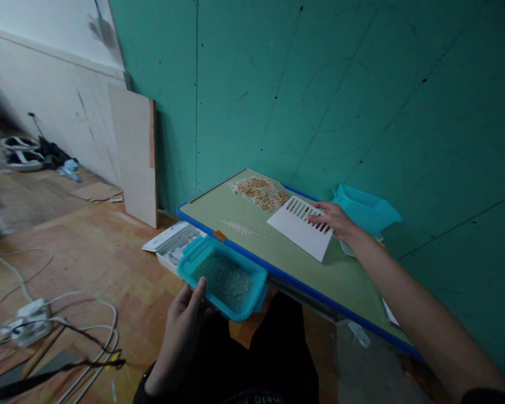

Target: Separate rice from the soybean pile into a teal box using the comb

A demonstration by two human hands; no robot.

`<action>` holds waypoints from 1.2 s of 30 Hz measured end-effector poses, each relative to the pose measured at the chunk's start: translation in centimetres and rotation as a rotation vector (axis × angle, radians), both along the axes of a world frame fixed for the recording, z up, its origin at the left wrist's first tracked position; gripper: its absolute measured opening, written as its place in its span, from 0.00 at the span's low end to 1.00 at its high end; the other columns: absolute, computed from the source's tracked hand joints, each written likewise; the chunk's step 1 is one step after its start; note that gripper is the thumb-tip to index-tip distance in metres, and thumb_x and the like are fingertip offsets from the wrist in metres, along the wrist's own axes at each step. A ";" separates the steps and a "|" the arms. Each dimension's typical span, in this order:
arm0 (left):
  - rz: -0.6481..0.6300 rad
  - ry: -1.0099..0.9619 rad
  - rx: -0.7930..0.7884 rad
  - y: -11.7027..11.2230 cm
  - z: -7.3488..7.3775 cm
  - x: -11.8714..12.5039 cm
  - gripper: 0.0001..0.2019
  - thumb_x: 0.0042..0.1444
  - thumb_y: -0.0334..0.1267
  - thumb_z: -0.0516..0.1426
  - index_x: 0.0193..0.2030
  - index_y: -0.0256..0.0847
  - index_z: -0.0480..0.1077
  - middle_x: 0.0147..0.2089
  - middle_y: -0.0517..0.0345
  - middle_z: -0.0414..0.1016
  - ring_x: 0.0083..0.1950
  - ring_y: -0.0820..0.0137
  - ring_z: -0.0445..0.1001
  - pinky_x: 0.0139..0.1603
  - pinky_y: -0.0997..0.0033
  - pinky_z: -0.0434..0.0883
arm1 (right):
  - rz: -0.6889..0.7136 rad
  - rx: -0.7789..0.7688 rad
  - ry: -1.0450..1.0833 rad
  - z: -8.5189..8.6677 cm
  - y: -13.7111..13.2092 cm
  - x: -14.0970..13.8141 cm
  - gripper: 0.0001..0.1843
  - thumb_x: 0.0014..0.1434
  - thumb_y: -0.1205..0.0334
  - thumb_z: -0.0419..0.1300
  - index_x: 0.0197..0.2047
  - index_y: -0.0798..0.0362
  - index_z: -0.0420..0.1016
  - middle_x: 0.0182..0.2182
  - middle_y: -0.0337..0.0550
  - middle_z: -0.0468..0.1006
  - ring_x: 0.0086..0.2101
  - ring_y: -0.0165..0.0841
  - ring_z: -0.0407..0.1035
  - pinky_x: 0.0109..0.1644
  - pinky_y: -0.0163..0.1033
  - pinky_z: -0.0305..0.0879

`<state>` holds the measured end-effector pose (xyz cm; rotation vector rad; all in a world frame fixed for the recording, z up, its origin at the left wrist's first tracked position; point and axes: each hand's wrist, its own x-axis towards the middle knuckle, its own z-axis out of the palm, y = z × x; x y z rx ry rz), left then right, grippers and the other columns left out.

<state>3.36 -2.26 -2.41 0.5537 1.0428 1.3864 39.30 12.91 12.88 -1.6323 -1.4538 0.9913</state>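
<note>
My left hand [183, 320] grips the near edge of a teal plastic container [223, 276] holding pale grains, kept just below the blue front edge of a green-topped table [303, 264]. My right hand [334, 220] rests with fingers closed on a white slotted board [301, 227] that stands tilted on the table. A pile of yellow beans mixed with pale grains [261, 192] lies at the table's far corner. A thin line of pale grains [242, 228] lies nearer the front edge.
A second teal container [366, 209] sits at the table's back right against the green wall. On the floor lie a white tray [172, 242], a power strip with cables [29, 322], and a wooden panel [137, 160] leaning on the wall.
</note>
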 end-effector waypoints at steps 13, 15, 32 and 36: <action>0.009 0.021 0.016 0.1 0.5 0.2 0.23 0.45 0.57 0.70 0.35 0.41 0.72 0.21 0.66 0.71 0.22 0.72 0.72 0.24 0.74 0.73 | 0.054 -0.116 0.226 -3.4 -1.0 -4.1 0.24 0.34 0.60 0.78 0.37 0.55 0.82 0.25 0.40 0.83 0.22 0.32 0.73 0.24 0.33 0.65; 0.012 0.029 0.015 0.1 0.6 0.2 0.23 0.46 0.57 0.70 0.35 0.40 0.72 0.22 0.66 0.72 0.22 0.72 0.72 0.24 0.74 0.73 | 0.085 -0.134 0.243 -3.5 -1.0 -4.9 0.25 0.33 0.60 0.78 0.38 0.56 0.83 0.25 0.40 0.83 0.22 0.31 0.73 0.25 0.33 0.65; 0.005 0.005 0.063 0.6 0.4 0.0 0.21 0.48 0.55 0.69 0.35 0.40 0.72 0.23 0.65 0.73 0.22 0.73 0.73 0.23 0.76 0.71 | 0.151 -0.157 0.338 -3.8 -0.9 -7.8 0.24 0.32 0.60 0.79 0.36 0.55 0.83 0.24 0.40 0.83 0.22 0.30 0.73 0.26 0.33 0.66; -0.003 0.023 0.058 0.6 0.5 0.0 0.21 0.49 0.55 0.69 0.36 0.40 0.72 0.23 0.64 0.74 0.22 0.72 0.73 0.24 0.75 0.72 | 0.158 -0.154 0.331 -3.7 -0.9 -8.2 0.25 0.31 0.59 0.79 0.36 0.55 0.83 0.24 0.40 0.82 0.21 0.30 0.72 0.25 0.32 0.65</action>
